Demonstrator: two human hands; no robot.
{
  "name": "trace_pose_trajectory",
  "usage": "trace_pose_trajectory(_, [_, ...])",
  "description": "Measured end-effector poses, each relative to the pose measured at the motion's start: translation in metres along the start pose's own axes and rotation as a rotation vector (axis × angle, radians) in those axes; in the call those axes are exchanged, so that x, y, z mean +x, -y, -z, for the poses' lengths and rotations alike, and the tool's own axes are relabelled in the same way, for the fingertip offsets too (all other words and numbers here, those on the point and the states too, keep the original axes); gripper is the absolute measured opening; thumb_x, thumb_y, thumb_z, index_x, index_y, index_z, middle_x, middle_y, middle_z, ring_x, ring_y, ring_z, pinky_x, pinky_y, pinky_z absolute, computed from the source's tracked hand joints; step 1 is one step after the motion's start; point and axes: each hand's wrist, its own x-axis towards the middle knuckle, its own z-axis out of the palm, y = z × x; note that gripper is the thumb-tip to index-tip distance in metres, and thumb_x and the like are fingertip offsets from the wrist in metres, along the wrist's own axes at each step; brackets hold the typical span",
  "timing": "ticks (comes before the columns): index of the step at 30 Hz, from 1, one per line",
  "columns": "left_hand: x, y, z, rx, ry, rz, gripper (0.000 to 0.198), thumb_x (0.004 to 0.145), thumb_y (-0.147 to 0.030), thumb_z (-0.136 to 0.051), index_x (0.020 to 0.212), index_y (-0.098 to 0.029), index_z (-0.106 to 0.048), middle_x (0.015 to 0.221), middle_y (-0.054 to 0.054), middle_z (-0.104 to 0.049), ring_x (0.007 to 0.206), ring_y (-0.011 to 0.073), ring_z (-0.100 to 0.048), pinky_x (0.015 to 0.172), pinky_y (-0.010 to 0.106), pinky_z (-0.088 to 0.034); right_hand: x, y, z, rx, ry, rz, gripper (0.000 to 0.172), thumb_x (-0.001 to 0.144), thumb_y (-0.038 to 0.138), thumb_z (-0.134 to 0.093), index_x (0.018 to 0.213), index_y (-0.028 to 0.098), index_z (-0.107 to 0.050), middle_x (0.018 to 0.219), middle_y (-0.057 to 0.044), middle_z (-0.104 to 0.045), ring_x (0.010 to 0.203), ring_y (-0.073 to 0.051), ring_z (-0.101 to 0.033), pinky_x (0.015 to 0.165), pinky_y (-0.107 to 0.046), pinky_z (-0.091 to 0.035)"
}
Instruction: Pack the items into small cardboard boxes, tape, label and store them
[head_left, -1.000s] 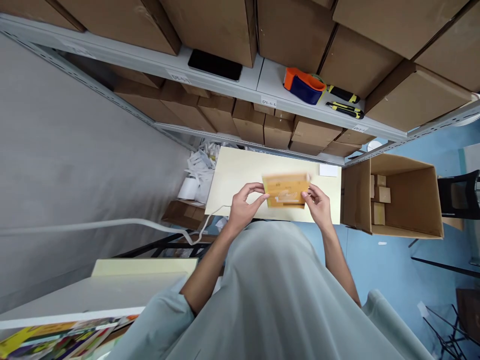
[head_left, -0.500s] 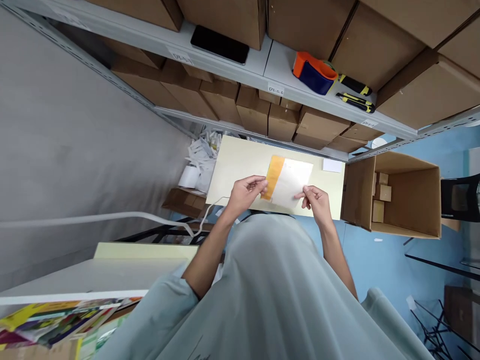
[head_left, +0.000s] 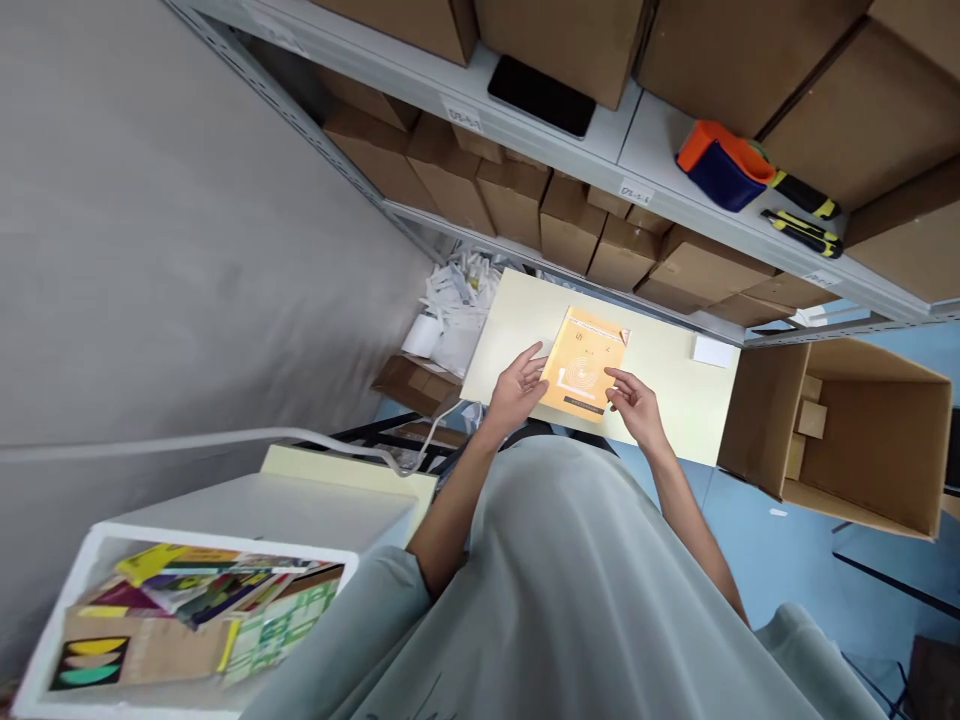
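A thin orange-yellow book (head_left: 583,372) lies on the pale yellow table (head_left: 517,300), its printed front cover facing up, with a white spiral design on it. At its left edge is my left hand (head_left: 517,388), fingers spread and thumb beside the cover. My right hand (head_left: 634,403) is at the opposite edge, with its index finger and thumb apart near the cover. Whether the fingertips touch the book is hard to tell. Neither hand is wrapped round it.
Shelves with cardboard boxes (head_left: 570,225) rise behind the table, holding a black phone (head_left: 541,97), an orange-and-blue holder (head_left: 724,165) and a utility knife (head_left: 802,233). An open carton (head_left: 870,440) stands right. At lower left, a white bin (head_left: 225,535) contains books. Scrap paper (head_left: 457,310) is heaped left.
The book showed a white face with an orange strip between both hands; now its whole orange cover shows. My left hand's fingers have spread. The view has turned, shifting the shelf rightward.
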Motion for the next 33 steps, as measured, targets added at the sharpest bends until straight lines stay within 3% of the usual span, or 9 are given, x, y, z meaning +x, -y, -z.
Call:
trace_pose_trajectory(5, [0.031,0.031,0.064,0.034,-0.167,0.085,0.074,0.084,-0.036,-0.079,0.152,-0.014,-0.062,0.13,0.018,-0.078,0.125,0.0283,-0.074,0.11,0.042,-0.059,0.068,-0.027,-0.063,-0.023,0.035,0.015,0.042,0.087,0.047,-0.073,0.121,0.024,-0.081,0.116,-0.008,-0.081,0.081,-0.019,-0.068,0.073,-0.035,-0.062])
trace_pose_trajectory(10, [0.096,0.07,0.12,0.134,-0.305,0.252,0.049,0.079,-0.027,-0.081,0.127,-0.015,-0.076,0.119,0.016,-0.081,0.112,0.0299,-0.077,0.101,0.044,-0.064,0.155,-0.066,-0.13,-0.086,0.017,-0.043,0.034,0.086,0.048,-0.07,0.106,0.023,-0.083,0.106,-0.006,-0.083,0.08,-0.021,-0.072,0.078,-0.037,-0.066])
trace_pose_trajectory(14, [0.147,0.104,0.142,0.163,-0.34,0.331,0.039,0.078,-0.019,-0.077,0.117,-0.015,-0.078,0.122,0.016,-0.081,0.116,0.0303,-0.076,0.102,0.044,-0.064,0.206,-0.098,-0.167,-0.076,-0.054,-0.155,0.028,0.086,0.045,-0.071,0.096,0.022,-0.083,0.094,-0.005,-0.083,0.082,-0.021,-0.074,0.084,-0.038,-0.068])
trace_pose_trajectory(19, [0.184,0.129,0.152,0.177,-0.334,0.361,0.037,0.079,-0.015,-0.073,0.116,-0.015,-0.077,0.121,0.016,-0.082,0.116,0.0274,-0.077,0.102,0.041,-0.064,0.233,-0.118,-0.187,-0.021,-0.12,-0.233,0.026,0.084,0.042,-0.074,0.096,0.02,-0.081,0.095,-0.005,-0.083,0.083,-0.02,-0.075,0.089,-0.039,-0.067])
trace_pose_trajectory(23, [0.183,0.133,0.164,0.196,-0.331,0.372,0.046,0.08,-0.015,-0.069,0.126,-0.014,-0.074,0.123,0.016,-0.081,0.104,0.0231,-0.079,0.1,0.039,-0.064,0.22,-0.124,-0.174,-0.031,-0.117,-0.2,0.033,0.082,0.046,-0.077,0.105,0.022,-0.078,0.113,-0.007,-0.083,0.092,-0.02,-0.076,0.091,-0.039,-0.066])
trace_pose_trajectory(25, [0.169,0.135,0.173,0.213,-0.337,0.381,0.05,0.08,-0.015,-0.067,0.13,-0.014,-0.073,0.127,0.017,-0.08,0.105,0.0231,-0.079,0.101,0.039,-0.063,0.196,-0.13,-0.151,-0.116,-0.183,-0.14,0.037,0.085,0.05,-0.074,0.108,0.022,-0.077,0.118,-0.01,-0.081,0.098,-0.022,-0.076,0.093,-0.04,-0.064])
trace_pose_trajectory(27, [0.149,0.137,0.183,0.321,-0.333,0.403,0.049,0.084,-0.018,-0.067,0.132,-0.014,-0.072,0.129,0.017,-0.079,0.108,0.024,-0.078,0.102,0.038,-0.061,0.161,-0.137,-0.121,-0.244,-0.338,-0.103,0.042,0.088,0.054,-0.069,0.112,0.019,-0.075,0.122,-0.014,-0.079,0.1,-0.023,-0.075,0.094,-0.04,-0.062])
trace_pose_trajectory(30, [0.118,0.144,0.193,0.554,-0.291,0.464,0.04,0.089,-0.028,-0.069,0.126,-0.015,-0.075,0.125,0.016,-0.081,0.11,0.0279,-0.077,0.103,0.04,-0.059,0.105,-0.153,-0.077,-0.428,-0.624,-0.21,0.05,0.088,0.055,-0.069,0.117,0.014,-0.07,0.124,-0.02,-0.073,0.098,-0.025,-0.071,0.092,-0.041,-0.059])
trace_pose_trajectory(33, [0.097,0.152,0.191,0.662,-0.259,0.52,0.028,0.09,-0.033,-0.072,0.111,-0.017,-0.08,0.113,0.015,-0.083,0.11,0.0345,-0.077,0.104,0.046,-0.058,0.068,-0.169,-0.055,-0.528,-0.73,-0.405,0.048,0.084,0.05,-0.074,0.115,0.014,-0.068,0.119,-0.019,-0.071,0.095,-0.026,-0.068,0.092,-0.041,-0.057])
